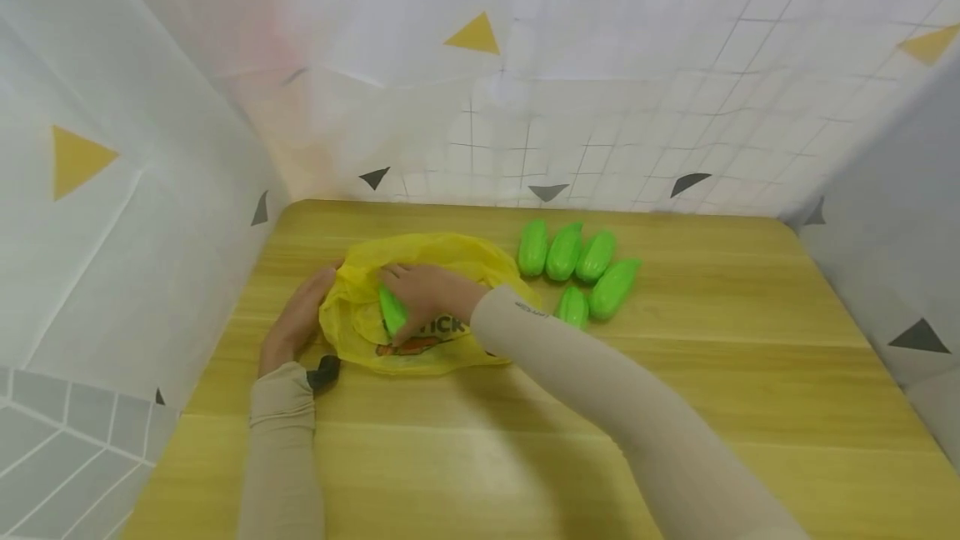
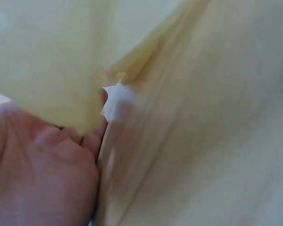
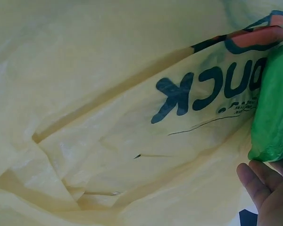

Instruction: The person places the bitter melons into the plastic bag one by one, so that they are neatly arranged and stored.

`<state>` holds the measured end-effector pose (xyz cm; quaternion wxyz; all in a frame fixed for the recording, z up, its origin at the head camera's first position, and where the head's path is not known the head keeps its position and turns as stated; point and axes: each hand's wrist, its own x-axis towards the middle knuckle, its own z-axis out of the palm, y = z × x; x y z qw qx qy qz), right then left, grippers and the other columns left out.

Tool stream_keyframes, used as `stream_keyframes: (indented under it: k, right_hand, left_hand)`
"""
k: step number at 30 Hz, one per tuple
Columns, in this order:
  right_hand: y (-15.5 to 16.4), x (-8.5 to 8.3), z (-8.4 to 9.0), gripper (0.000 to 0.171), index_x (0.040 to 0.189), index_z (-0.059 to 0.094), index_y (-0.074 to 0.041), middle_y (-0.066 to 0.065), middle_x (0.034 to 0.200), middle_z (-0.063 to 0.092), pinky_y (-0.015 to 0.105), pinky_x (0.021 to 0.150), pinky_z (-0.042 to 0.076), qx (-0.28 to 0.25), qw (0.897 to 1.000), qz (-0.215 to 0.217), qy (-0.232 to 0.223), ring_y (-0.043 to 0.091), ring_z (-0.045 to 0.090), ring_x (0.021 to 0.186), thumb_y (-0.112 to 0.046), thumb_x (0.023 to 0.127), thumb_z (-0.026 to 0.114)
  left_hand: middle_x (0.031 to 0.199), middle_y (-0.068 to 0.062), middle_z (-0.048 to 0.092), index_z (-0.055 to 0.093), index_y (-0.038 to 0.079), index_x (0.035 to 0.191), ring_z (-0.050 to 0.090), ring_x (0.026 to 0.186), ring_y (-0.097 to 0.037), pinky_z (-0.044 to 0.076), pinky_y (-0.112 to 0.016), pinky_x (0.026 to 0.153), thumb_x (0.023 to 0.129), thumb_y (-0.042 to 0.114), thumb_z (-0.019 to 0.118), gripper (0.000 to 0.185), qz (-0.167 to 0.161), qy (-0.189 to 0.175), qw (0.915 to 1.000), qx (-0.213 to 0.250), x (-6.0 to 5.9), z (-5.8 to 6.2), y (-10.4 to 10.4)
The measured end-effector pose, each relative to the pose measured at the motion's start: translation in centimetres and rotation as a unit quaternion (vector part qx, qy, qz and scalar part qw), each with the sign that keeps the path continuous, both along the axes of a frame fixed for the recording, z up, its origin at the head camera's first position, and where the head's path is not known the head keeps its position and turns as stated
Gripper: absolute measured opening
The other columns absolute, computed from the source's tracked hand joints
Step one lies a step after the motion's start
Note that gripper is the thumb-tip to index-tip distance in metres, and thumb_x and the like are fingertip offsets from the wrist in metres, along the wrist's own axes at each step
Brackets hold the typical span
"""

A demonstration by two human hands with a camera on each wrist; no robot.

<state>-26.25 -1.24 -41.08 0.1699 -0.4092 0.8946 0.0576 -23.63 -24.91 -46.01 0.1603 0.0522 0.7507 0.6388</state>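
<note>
A yellow plastic bag (image 1: 442, 250) with dark lettering lies spread on the table, its mouth facing up. At its left edge is my left hand (image 1: 302, 317), gripping the rim; in the left wrist view the yellow film (image 2: 42, 61) covers part of the fingers. My right hand (image 1: 429, 294) reaches over the bag mouth and holds a bright green, gourd-shaped vegetable (image 1: 392, 309) by its sides. In the right wrist view this green vegetable (image 3: 274, 103) is inside the bag against the printed film, with fingertips (image 3: 252, 181) at its lower end.
Several more green vegetables (image 1: 597, 257) lie right of the bag, one of them (image 1: 573, 307) partly behind the right forearm. A black object (image 1: 324, 373) sits by the left wrist. White paper walls (image 1: 600, 107) enclose the wooden table (image 1: 712, 407) at the back and sides.
</note>
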Motion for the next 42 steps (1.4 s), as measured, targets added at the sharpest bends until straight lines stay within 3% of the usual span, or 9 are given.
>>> stream_keyframes:
  k: [12, 23, 33, 42]
  right_hand:
    - [0.4, 0.0, -0.7, 0.117, 0.158, 0.014, -0.012, 0.012, 0.161, 0.020, 0.037, 0.113, 0.041, -0.015, 1.000, 0.003, 0.018, 0.026, 0.042, 0.137, -0.081, 0.074, 0.059]
    - [0.5, 0.4, -0.3, 0.119, 0.159, 0.011, -0.017, 0.010, 0.164, 0.015, 0.042, 0.119, 0.032, 0.004, 1.000, 0.006, 0.031, 0.028, 0.030, 0.146, -0.086, 0.072, 0.054]
    - [1.3, 0.9, -0.1, 0.114, 0.158, 0.015, -0.014, 0.007, 0.163, 0.021, 0.040, 0.119, 0.032, -0.010, 0.998, 0.021, 0.053, 0.026, 0.033, 0.145, -0.084, 0.076, 0.052]
    - [4.2, 1.6, 1.2, 0.110, 0.158, 0.015, -0.010, 0.007, 0.164, 0.019, 0.041, 0.120, 0.029, -0.042, 0.998, 0.025, 0.045, 0.025, 0.028, 0.147, -0.077, 0.081, 0.055]
  left_hand:
    - [0.163, -0.009, 0.022, 0.025, 0.012, 0.156, 0.018, 0.149, -0.025, 0.011, -0.046, 0.124, 0.106, 0.046, 0.034, 0.062, 0.010, 0.001, 0.9999, 0.006, -0.3, -0.3, 0.4]
    - [0.163, -0.010, 0.019, 0.023, 0.010, 0.156, 0.016, 0.149, -0.026, 0.012, -0.046, 0.124, 0.106, 0.045, 0.034, 0.062, 0.008, 0.001, 0.9998, 0.018, -0.3, -0.3, 0.4]
    - [0.164, -0.008, 0.020, 0.025, 0.012, 0.156, 0.015, 0.150, -0.026, 0.010, -0.047, 0.124, 0.106, 0.046, 0.033, 0.061, 0.013, 0.007, 0.9999, 0.005, -0.5, -0.7, 0.2]
    - [0.163, -0.008, 0.021, 0.026, 0.011, 0.155, 0.015, 0.150, -0.026, 0.009, -0.047, 0.124, 0.106, 0.045, 0.034, 0.061, 0.023, 0.004, 0.9997, -0.009, 0.0, 0.2, 0.5]
